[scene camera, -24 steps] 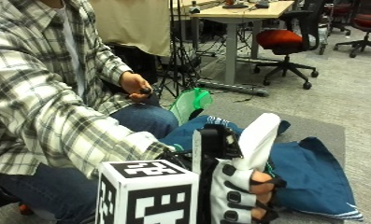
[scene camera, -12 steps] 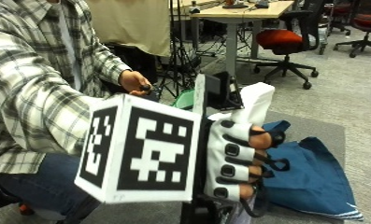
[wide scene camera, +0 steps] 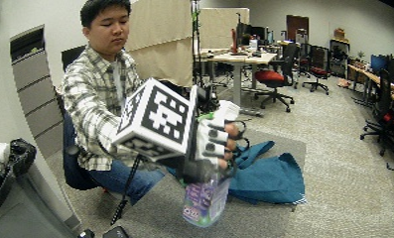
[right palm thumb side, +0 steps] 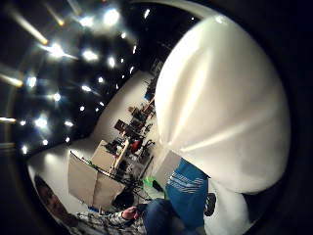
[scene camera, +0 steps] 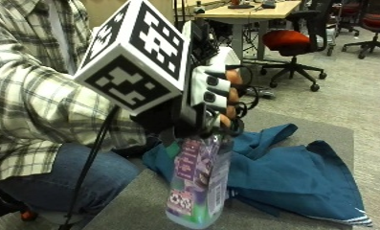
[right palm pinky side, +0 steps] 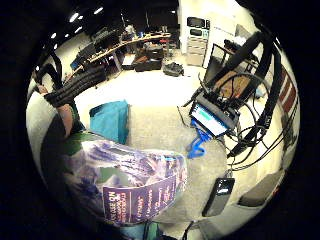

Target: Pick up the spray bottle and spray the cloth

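A person in a plaid shirt (scene camera: 30, 96) sits at a grey surface (scene camera: 139, 201). Their gloved right hand (scene camera: 208, 103) has its fingers curled around the neck of a spray bottle (scene camera: 195, 184), holding it upright above the surface. A blue cloth (scene camera: 285, 177) lies crumpled on the surface just beside the bottle.

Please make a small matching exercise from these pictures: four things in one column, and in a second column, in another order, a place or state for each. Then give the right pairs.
Things:
1. spray bottle
2. blue cloth
3. right hand
4. office chair

Places or states:
A. lies crumpled on the grey table
B. stands on the floor behind, by a desk
C. lifted off the table, held at its top
D. curled round the bottle's top

Pairs: 1-C, 2-A, 3-D, 4-B
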The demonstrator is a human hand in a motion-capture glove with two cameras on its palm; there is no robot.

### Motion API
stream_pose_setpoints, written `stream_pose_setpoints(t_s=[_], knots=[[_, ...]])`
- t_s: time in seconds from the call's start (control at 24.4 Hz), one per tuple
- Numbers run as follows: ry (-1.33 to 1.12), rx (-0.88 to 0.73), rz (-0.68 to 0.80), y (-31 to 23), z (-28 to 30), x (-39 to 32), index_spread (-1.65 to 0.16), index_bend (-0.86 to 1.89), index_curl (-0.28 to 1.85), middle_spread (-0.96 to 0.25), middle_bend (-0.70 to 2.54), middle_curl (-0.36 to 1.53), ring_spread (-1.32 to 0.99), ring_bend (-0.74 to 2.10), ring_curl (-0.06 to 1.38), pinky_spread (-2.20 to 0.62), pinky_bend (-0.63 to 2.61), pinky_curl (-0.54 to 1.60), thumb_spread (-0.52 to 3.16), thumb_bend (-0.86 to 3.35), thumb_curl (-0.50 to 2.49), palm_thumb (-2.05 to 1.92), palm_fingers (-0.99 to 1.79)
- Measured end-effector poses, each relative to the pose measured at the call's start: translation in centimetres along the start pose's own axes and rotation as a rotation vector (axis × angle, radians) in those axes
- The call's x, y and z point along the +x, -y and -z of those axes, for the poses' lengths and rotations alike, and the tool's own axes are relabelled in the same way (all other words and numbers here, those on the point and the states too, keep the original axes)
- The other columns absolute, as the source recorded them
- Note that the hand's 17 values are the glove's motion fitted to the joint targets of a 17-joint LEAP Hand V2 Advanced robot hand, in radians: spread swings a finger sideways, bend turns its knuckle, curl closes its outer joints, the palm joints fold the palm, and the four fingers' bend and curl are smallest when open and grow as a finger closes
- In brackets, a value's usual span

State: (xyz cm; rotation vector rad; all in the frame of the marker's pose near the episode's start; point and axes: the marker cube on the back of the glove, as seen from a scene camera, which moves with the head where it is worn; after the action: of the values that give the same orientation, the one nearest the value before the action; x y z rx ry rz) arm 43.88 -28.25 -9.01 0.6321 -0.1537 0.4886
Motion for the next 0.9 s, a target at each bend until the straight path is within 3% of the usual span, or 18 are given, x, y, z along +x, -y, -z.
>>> stream_pose_setpoints(t_s=[0.45, 0.9], knots=[[-0.117, -0.066, 0.185, -1.1, 1.1, -6.1, -0.29, 0.26, 0.65, -0.17, 0.59, 0.54, -0.22, 0.61, 0.5, -0.18, 0.45, 0.41, 0.16, -0.03, 0.79, 1.01, 1.29], [-0.283, -0.197, 0.349, -4.4, -1.8, -12.6, -0.29, 0.26, 0.66, -0.17, 0.59, 0.54, -0.23, 0.61, 0.5, -0.18, 0.45, 0.41, 0.15, -0.03, 0.8, 1.01, 1.3]])
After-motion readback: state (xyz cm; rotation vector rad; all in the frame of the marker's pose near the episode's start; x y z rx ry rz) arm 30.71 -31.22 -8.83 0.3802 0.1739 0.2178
